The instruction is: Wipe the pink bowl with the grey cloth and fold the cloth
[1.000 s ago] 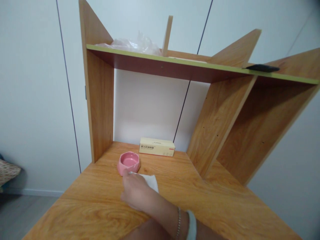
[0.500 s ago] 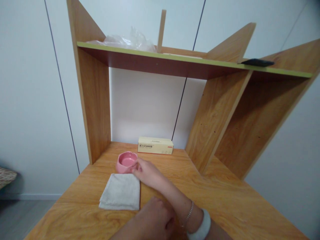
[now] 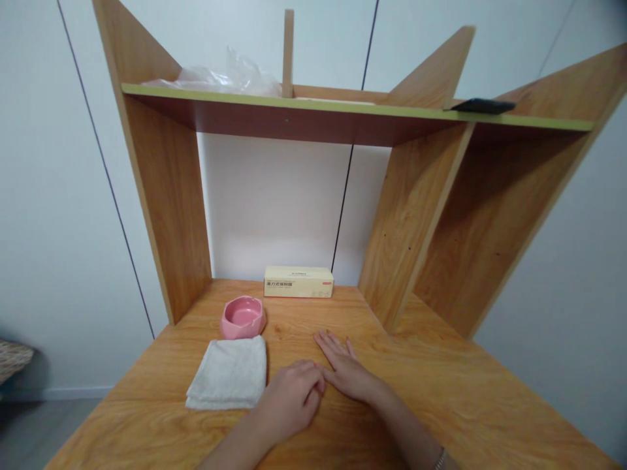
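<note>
My left hand (image 3: 292,395) rests on the wooden desk just right of a folded white cloth (image 3: 230,373), its fingers curled in a loose fist with nothing showing in them. Beside it my right hand (image 3: 344,367) lies palm down, fingers stretched out and spread on the desk; its thumb side touches or nearly touches the left fingers. A pink faceted bowl (image 3: 231,328) stands upright behind the cloth, close to its far edge. No contents are visible inside it.
A cream cling film box (image 3: 298,283) stands against the back wall. Wooden shelf panels (image 3: 416,222) rise at both sides. On the upper shelf (image 3: 313,108) are a clear plastic bag (image 3: 230,79) and a dark flat object (image 3: 484,106).
My right hand has let go of the pink bowl, come back to the right and flattened on the desk. My left hand has moved slightly forward. The view has shifted a little.
</note>
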Motion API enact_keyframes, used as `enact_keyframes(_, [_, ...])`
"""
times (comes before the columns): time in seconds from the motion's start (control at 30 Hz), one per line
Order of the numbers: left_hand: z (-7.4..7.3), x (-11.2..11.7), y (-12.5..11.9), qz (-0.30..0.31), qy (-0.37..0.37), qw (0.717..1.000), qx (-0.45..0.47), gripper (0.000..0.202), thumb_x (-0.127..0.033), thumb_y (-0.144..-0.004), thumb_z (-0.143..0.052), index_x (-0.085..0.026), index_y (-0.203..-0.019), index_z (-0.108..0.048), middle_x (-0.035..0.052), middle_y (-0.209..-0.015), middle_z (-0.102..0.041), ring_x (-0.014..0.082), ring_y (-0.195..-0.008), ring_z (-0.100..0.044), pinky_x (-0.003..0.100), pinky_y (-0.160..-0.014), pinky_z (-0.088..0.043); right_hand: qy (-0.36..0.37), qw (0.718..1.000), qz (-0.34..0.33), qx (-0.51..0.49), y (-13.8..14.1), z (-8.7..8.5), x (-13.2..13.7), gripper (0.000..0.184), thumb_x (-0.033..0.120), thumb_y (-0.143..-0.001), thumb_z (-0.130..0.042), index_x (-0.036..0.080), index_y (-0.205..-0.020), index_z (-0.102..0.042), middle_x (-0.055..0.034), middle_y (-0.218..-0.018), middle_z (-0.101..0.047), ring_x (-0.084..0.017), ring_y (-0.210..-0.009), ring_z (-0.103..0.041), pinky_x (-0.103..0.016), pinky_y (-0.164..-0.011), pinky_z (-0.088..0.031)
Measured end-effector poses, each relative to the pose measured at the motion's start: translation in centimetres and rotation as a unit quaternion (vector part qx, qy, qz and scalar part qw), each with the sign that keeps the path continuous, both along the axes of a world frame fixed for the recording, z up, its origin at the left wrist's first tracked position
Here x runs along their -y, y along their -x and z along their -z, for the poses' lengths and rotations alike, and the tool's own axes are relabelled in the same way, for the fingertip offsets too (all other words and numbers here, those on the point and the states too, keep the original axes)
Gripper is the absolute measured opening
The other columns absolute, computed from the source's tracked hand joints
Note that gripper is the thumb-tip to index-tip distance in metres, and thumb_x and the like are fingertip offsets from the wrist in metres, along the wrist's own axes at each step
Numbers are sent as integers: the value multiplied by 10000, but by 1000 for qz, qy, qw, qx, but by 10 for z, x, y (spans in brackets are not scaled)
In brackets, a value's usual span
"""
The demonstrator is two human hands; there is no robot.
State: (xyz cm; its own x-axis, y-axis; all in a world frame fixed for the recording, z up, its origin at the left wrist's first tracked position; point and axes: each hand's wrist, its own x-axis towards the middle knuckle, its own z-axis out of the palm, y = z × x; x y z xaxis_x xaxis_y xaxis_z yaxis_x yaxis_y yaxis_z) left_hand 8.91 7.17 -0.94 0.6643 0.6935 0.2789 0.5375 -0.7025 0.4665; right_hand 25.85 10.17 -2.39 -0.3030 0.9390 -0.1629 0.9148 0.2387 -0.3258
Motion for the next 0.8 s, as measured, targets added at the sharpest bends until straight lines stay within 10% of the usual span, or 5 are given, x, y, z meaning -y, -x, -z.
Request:
enact_keyframes(0.4, [28, -6, -6, -162, -56, 984, -54, 481, -151, -762, -362, -29, -1228, -376, 196, -1293, -399, 258, -1204, -352, 423, -987, -318, -40, 999, 1, 27, 4, 1, 7, 621, 497, -846, -208, 137, -1352, -206, -78, -1425, -134, -225, -1302, -76, -490, -1024, -42])
enact_keyframes(0.8, [37, -10, 1, -142, -94, 981, -90, 449, -265, -824, -351, -53, -1214, -419, 182, -1293, -403, 266, -1221, -323, 431, -979, -326, -44, 999, 10, 13, 6, -3, 11, 595, 499, -850, -225, 178, -1351, -217, -65, -1419, -174, -215, -1297, -110, -462, -1029, -40])
